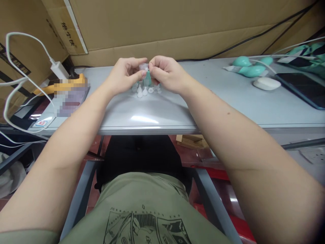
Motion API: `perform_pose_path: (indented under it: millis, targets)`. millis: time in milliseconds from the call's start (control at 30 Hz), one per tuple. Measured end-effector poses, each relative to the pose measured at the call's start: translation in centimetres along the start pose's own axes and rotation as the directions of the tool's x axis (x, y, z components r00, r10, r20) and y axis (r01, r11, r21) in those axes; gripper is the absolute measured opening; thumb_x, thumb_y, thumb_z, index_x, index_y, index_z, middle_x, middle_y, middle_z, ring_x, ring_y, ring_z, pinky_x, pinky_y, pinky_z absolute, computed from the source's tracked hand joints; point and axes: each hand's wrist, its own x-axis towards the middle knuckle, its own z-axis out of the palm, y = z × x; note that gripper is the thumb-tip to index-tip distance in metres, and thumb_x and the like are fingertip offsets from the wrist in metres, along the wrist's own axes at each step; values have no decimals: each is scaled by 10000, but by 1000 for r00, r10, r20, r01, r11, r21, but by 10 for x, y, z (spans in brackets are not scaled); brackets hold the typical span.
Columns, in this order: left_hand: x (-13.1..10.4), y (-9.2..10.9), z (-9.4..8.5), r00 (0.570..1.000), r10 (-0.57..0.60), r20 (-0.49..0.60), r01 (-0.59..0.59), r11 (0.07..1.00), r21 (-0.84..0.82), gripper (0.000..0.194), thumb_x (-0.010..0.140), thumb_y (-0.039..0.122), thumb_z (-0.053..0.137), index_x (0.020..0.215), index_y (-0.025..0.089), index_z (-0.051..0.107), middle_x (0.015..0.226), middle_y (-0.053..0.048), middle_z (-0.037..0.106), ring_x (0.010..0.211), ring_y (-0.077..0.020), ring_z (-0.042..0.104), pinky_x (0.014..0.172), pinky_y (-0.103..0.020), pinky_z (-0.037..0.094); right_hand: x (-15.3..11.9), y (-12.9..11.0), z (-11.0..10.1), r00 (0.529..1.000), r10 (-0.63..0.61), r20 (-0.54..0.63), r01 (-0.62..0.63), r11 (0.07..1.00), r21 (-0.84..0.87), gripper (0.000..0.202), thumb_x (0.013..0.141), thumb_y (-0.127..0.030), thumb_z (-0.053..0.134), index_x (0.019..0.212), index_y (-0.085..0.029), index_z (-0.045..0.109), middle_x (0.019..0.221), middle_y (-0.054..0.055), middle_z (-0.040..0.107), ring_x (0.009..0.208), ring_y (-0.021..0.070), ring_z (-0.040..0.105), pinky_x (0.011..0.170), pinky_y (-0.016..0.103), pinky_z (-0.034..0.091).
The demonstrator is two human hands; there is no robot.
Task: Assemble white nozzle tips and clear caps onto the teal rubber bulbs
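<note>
Both hands meet near the back of the grey table. My left hand has thumb and forefinger closed around a small translucent piece. My right hand is pinched beside it, its fingertips touching or almost touching that piece; what it grips is too small to make out. Below and between the hands stand a small green and clear item and several small white funnel-shaped pieces on the tabletop. The hands partly hide these things.
At the left lie a white charger with looping cables and a yellow object. To the right are teal rounded items, a white mouse and a dark phone or tablet. Cardboard stands behind the table.
</note>
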Motion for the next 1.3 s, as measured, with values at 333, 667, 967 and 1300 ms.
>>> perform_pose_path:
  millis: [333,667,967,1300]
  targets:
    - [10,-6,7,999,-24,-27,20,990,-140,206,1012,102,931,1184,214,948,958,-2,901,994,-242,901,1032,-394,740,-21,-33,-8,995,-53,-87,46,996,-74,309,977,-429,1051,833,-392,780,813,22,660,776,319,558,779,498,491]
    - [10,-7,7,999,0,47,10,974,-226,83,1014,166,987,1049,215,930,983,-21,904,985,-225,877,1018,-403,741,-27,-45,-7,996,39,-81,-45,997,-66,198,913,-364,958,844,-380,773,841,20,678,803,299,490,823,495,470]
    - [5,-2,5,992,9,129,19,977,-213,116,1020,274,959,960,206,886,906,-23,821,983,-224,834,1031,-399,721,-26,-43,-10,999,47,5,-46,986,-158,356,935,-546,991,876,-366,690,810,29,621,859,332,580,816,507,493]
    - [9,-12,2,984,58,168,-22,977,-210,77,1058,231,930,1011,178,899,957,-31,839,997,-241,867,1044,-426,727,-24,-48,-14,988,116,97,-107,990,-90,350,945,-456,986,868,-363,657,793,9,583,805,289,435,810,470,416]
